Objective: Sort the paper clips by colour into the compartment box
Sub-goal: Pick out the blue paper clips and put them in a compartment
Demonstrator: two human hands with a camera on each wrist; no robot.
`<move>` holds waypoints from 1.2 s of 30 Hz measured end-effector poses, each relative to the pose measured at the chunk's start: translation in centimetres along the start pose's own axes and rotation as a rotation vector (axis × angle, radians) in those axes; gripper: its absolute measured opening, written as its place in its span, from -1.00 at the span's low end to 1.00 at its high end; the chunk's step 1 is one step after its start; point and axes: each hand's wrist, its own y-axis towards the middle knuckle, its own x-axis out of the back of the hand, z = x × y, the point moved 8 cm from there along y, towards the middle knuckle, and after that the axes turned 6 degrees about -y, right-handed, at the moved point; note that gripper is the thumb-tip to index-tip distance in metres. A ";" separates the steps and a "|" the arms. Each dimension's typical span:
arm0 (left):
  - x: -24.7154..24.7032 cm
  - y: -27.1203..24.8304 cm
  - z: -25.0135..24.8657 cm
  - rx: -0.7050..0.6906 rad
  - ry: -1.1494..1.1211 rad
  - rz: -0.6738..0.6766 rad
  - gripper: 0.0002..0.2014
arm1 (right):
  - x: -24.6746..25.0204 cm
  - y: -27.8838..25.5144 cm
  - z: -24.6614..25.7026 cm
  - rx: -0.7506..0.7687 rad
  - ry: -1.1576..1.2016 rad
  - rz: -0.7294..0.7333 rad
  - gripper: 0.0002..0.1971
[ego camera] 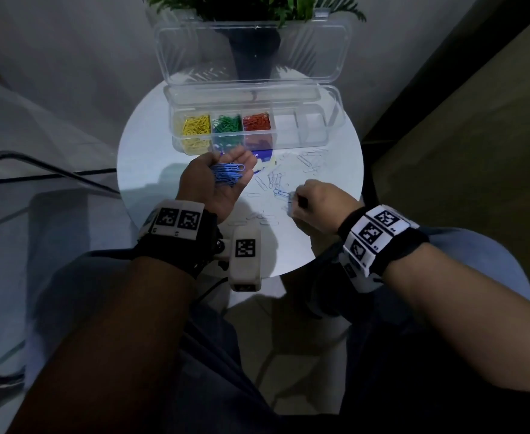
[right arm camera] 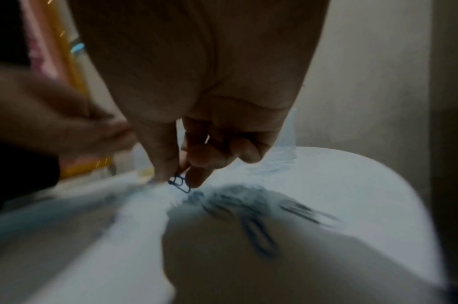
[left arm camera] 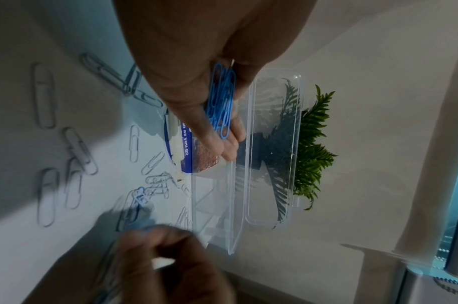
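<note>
My left hand (ego camera: 235,162) is palm up in front of the clear compartment box (ego camera: 329,120), its cupped fingers holding a bunch of blue paper clips (ego camera: 227,175) (left arm camera: 221,100). My right hand (ego camera: 293,198) is low over the white round table (ego camera: 150,151), thumb and forefinger pinching one blue clip (right arm camera: 179,183) out of the loose pile. The box holds yellow clips (ego camera: 196,125), green clips (ego camera: 227,123) and red clips (ego camera: 256,121), one colour per compartment from the left. The two right compartments (ego camera: 301,126) look empty.
White clips (ego camera: 312,158) lie scattered over the table between my hands and the box. The box lid (ego camera: 251,48) stands open at the back, with a potted plant (ego camera: 254,14) behind it. A blue-labelled packet (ego camera: 263,155) lies at the box's front.
</note>
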 end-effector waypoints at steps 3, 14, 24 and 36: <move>0.0 0.2 0.6 0.016 -0.002 0.003 -0.55 | 2.8 0.8 1.6 0.015 0.299 -0.138 -0.87; 0.2 1.0 1.2 0.011 -0.102 0.038 -0.68 | 7.2 2.7 6.6 0.123 0.438 -0.324 -0.84; -0.2 -0.4 0.0 0.001 -0.005 0.026 -0.53 | 0.9 2.3 -0.5 -0.126 0.066 -0.037 -0.77; -0.5 -0.6 0.0 0.009 -0.011 0.009 -0.53 | 1.1 3.1 -1.4 -0.156 0.024 -0.102 -0.82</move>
